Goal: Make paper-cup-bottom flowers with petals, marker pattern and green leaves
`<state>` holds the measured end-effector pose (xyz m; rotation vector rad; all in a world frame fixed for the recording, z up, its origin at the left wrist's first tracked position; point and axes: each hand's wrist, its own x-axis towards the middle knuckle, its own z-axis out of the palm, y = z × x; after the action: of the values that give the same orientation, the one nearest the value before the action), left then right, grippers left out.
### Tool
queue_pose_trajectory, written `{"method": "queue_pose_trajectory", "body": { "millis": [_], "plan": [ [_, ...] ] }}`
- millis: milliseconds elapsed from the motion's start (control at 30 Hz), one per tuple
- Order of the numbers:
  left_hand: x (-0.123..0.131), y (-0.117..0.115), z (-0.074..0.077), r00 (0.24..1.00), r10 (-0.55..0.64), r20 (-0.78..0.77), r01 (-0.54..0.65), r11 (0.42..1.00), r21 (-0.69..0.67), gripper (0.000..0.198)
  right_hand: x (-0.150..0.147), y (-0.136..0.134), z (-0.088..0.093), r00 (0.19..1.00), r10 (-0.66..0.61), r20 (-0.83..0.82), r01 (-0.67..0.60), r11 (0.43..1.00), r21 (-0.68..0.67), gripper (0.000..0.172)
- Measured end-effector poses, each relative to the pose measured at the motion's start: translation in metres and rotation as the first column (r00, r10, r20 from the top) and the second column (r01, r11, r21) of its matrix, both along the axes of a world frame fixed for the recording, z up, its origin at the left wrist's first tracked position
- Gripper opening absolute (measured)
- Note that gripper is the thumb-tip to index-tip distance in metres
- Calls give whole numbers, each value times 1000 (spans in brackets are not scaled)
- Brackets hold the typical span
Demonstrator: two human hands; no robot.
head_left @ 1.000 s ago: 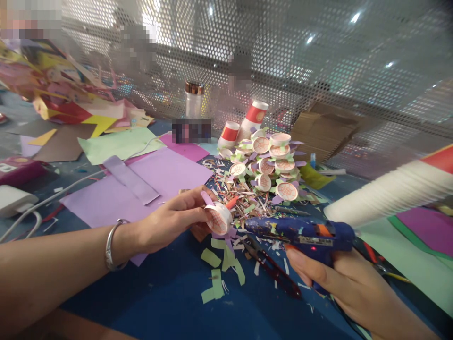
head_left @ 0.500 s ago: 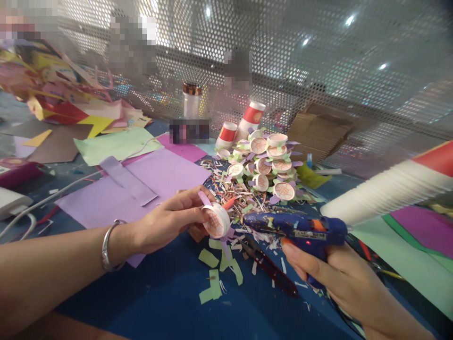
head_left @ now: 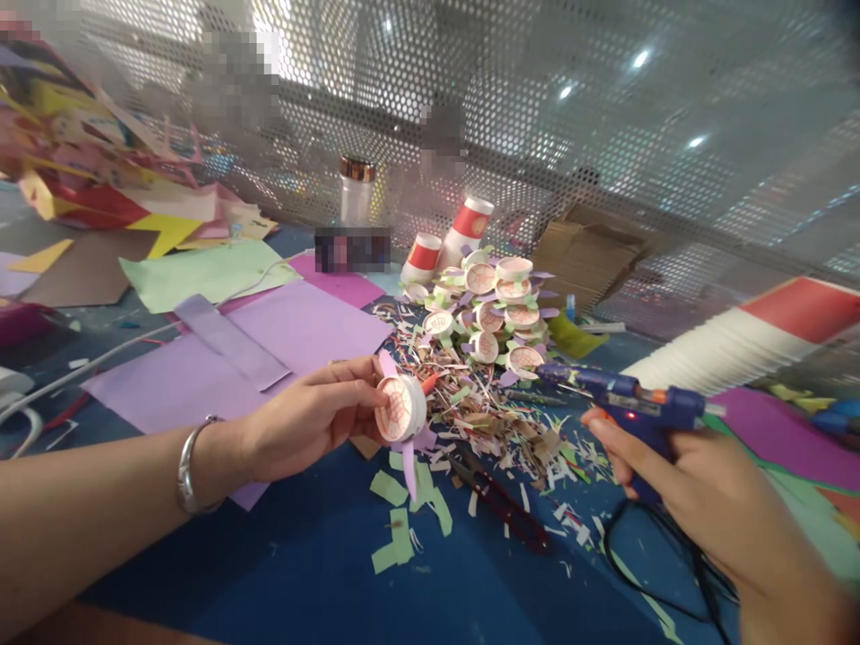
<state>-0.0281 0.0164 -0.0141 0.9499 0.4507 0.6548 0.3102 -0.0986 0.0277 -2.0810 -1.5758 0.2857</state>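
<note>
Between the thumb and fingers of my left hand (head_left: 336,403) is a small paper-cup piece (head_left: 400,409), its round face drawn with orange lines. Purple paper strips stick out from its top and bottom. My right hand (head_left: 678,475) is wrapped round a blue hot glue gun (head_left: 624,394), whose nozzle points left, apart from the cup piece. A small red light shows on the gun. Behind, a heap of similar cup pieces (head_left: 497,309) with green and purple strips is stacked. Dark-handled thread snips (head_left: 501,502) and green paper pieces (head_left: 396,528) lie below the hands.
Purple sheets (head_left: 315,318) spread to the left, crossed by a white cable (head_left: 134,345). Paper scraps (head_left: 497,403) cover the middle. A long stack of paper cups (head_left: 752,331) lies at right, with cardboard (head_left: 584,255) and a lidded jar (head_left: 356,190) along the perforated screen (head_left: 511,116).
My right hand has drawn the glue gun away to the right and slightly up from the cup piece. My left hand has turned the cup piece slightly, still holding it.
</note>
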Motion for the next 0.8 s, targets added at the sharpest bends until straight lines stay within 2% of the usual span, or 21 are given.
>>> {"method": "queue_pose_trajectory", "body": {
  "millis": [33, 133, 233, 333, 400, 567, 700, 800],
  "plan": [
    [0, 0, 0, 1000, -6, -3, 6, 1000, 2, 3, 9, -3, -5, 989, 6, 150, -4, 1000, -12, 56],
    [0, 0, 0, 999, -23, -36, 23, 1000, 0, 4, 30, -11, -23, 885, 40, 465, -105, 988, 116, 46],
    [0, 0, 0, 1000, -12, -24, 12, 1000, 7, 6, 38, -17, -41, 695, 88, 714, -205, 976, 79, 29],
    [0, 0, -1, 1000, -3, 7, 3, 1000, 11, 7, 38, -16, -48, 486, 167, 858, -311, 950, -9, 19],
    [1, 0, -1, 1000, 4, 14, -5, 1000, 25, 6, 34, -13, -48, 418, 186, 889, -342, 939, -36, 21],
    [2, 2, -2, 1000, 6, 1, -6, 999, 52, 5, 30, -8, -45, 387, 243, 890, -376, 922, -89, 24],
    [1, 3, -4, 1000, 4, -19, -3, 999, 53, 4, 37, -8, -39, 473, 315, 823, -411, 905, -111, 26],
    [0, 3, -5, 1000, 8, -24, -6, 999, 50, 4, 33, -9, -26, 517, 378, 768, -487, 867, -99, 30]
  ]
}}
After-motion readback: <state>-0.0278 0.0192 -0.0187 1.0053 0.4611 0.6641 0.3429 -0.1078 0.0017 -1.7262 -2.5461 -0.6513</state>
